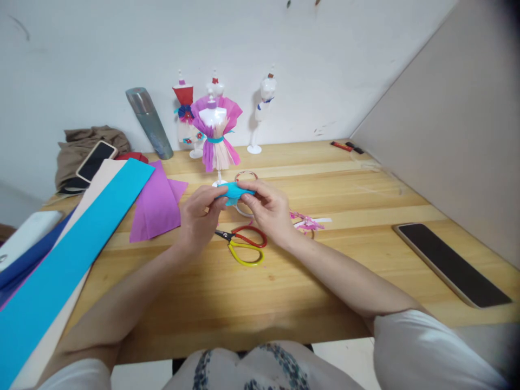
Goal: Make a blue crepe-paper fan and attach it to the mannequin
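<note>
Pinching small bright-blue piece (234, 190) by one end in left hand (197, 218) and by the other in right hand (268, 210), above wooden table (300, 303), near dressed mini mannequin (216, 140) and red-and-yellow-handled scissors (228, 236).

The left hand (198, 214) and right hand (271, 208) pinch a small blue piece (234, 190) above the table (309, 309). Nearer lie red-and-yellow scissors (229, 237); farther stands a purple-and-pink dressed mannequin (217, 149); a phone (453, 265) lies right.

Wooden table (345, 189): centre, scissors (229, 237); left, purple sheets (154, 208); right, phone (453, 265); far side, bottle (151, 124) and miniature dress forms (215, 140).
</note>
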{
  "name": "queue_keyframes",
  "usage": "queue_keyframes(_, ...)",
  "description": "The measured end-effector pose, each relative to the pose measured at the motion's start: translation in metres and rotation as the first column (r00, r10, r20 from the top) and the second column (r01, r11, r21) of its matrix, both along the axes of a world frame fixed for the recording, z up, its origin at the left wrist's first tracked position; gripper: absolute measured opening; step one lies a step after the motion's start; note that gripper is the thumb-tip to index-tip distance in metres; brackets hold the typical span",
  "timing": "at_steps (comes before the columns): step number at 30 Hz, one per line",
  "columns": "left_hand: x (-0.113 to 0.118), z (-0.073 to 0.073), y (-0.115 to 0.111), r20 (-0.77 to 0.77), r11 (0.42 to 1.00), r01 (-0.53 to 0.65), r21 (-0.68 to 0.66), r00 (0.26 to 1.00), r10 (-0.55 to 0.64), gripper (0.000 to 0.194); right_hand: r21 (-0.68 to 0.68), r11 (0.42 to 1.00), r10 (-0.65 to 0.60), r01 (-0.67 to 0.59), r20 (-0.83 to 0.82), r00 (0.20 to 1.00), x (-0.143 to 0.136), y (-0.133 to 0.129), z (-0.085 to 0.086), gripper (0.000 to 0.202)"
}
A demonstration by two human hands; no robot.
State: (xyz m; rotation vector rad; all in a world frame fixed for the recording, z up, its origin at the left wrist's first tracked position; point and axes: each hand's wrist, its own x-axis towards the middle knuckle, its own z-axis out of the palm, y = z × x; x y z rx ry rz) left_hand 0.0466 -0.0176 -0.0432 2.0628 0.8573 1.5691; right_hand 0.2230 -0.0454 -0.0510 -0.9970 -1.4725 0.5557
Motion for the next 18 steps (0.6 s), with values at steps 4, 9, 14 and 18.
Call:
queue_keyframes(4, -0.0004, 0.0010, -0.0004, -0.032, 1.000, -0.011, -0.007, 0.999, 0.010, 0.012, 0.012, 1.000, -0.010, 0.009, 0.037, 0.999, 0.0000, -0.0012, 0.0017, 0.020)
queue_keyframes(9, 0.0005, -0.0005, -0.0004, -0.008, 0.999, -0.002, -0.043, 1.000, 0.002, 0.011, 0.013, 0.999, -0.035, 0.034, 0.056, 0.998, -0.0005, -0.0008, 0.0002, 0.019)
queue_keyframes(14, 0.0006, -0.0020, 0.0003, -0.043, 0.996, -0.062, 0.064, 0.997, 0.065, 0.010, 0.010, 0.998, -0.057, 0.057, 0.087, 0.995, -0.0004, -0.0015, 0.0012, 0.019)
queue_keyframes(18, 0.0007, -0.0025, 0.0004, -0.062, 0.980, -0.102, 0.172, 0.992, 0.114, 0.009, 0.050, 0.995, -0.090, 0.083, 0.148, 0.985, 0.0003, -0.0042, 0.0053, 0.018)
